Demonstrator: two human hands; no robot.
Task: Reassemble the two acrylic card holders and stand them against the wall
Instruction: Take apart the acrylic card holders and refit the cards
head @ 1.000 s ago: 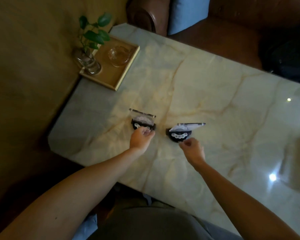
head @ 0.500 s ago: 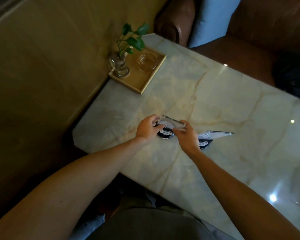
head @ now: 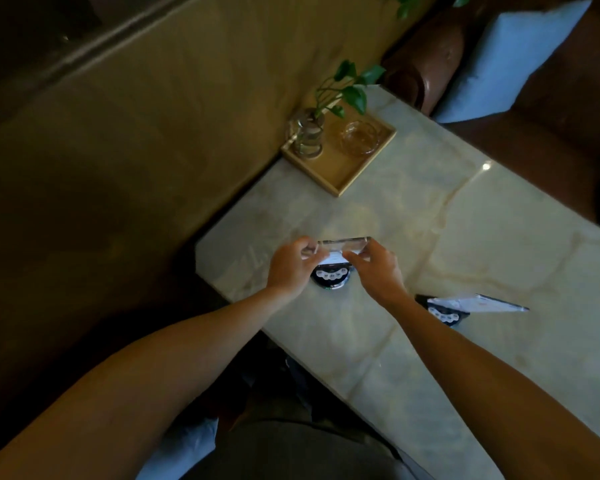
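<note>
Nearest: left hand (head: 288,268) and right hand (head: 376,268), each pinching one end of the first card holder (head: 333,268), its clear panel upright on the black base, on the surface (head: 465,244) short of the wall (head: 153,133). Right of the first card holder: second card holder (head: 465,306), panel lying tilted, apparently unassembled. Beyond the first card holder: wooden tray (head: 340,171) at the wall. Neither holder stands at the wall yet.

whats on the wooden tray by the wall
The wooden tray holds a glass vase with a green plant and a clear glass dish. The vase's contents are unclear.
</note>
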